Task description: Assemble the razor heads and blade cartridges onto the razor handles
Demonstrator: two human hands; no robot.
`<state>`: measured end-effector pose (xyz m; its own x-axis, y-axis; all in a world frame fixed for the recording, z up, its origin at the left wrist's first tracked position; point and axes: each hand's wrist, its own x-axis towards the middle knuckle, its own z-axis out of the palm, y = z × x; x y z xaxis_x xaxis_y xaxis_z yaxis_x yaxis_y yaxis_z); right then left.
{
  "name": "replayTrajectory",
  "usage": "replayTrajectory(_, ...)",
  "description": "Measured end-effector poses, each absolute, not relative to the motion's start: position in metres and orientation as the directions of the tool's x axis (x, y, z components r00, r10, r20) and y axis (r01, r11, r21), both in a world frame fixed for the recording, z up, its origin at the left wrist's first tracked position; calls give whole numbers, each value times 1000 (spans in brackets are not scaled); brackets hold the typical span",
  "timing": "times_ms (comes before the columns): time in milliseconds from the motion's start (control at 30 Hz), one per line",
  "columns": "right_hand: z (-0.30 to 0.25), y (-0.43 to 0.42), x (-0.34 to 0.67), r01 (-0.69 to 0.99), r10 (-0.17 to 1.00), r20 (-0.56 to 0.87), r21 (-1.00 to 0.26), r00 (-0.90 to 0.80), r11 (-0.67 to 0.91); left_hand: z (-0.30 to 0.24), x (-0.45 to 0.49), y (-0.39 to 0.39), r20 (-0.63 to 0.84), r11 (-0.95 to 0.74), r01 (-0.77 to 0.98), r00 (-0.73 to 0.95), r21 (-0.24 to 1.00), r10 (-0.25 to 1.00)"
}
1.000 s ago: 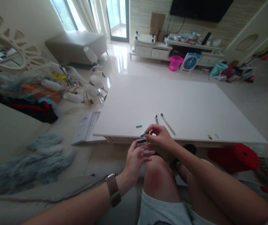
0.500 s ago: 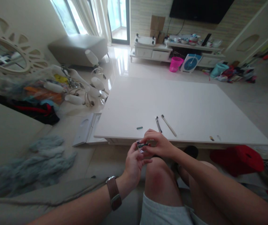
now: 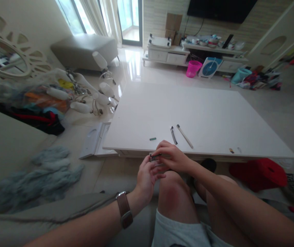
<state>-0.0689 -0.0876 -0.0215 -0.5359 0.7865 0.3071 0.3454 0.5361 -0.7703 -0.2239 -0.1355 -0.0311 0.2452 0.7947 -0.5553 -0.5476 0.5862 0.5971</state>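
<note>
Just off the table's front edge, my left hand (image 3: 146, 178) is closed on a small clear plastic case (image 3: 152, 158), partly hidden by fingers. My right hand (image 3: 171, 156) reaches over it from the right, its fingers pinching a small dark strip (image 3: 156, 155) at the case's top. The strip looks like a razor cartridge, but it is too small to be sure. On the white table (image 3: 201, 109) lie a green strip-shaped piece (image 3: 153, 139), a black-and-grey razor handle (image 3: 173, 136) and a pale toothbrush (image 3: 185, 136).
Two tiny pieces, one a dark and yellow bit (image 3: 231, 150), lie near the table's front right. A red stool (image 3: 262, 175) stands below that corner. An open white box (image 3: 91, 140) is on the floor at left, near a chandelier (image 3: 103, 96). My knees are under my hands.
The dark strip has shifted slightly up to the case's upper edge with my right fingers. The case shows less of its inside. The view has shifted slightly; the table items lie unmoved.
</note>
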Motion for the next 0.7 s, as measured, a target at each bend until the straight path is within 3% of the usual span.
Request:
replayTrajectory(367, -23, -88, -66, 359, 877, 358, -811, -320, 461, -33, -224, -135, -575, 608, -517, 248, 602, 780)
replayTrajectory(700, -17, -89, -69, 291, 903, 281, -879, -325, 379, -33, -225, -136, -587, 614, -521, 242, 593, 773)
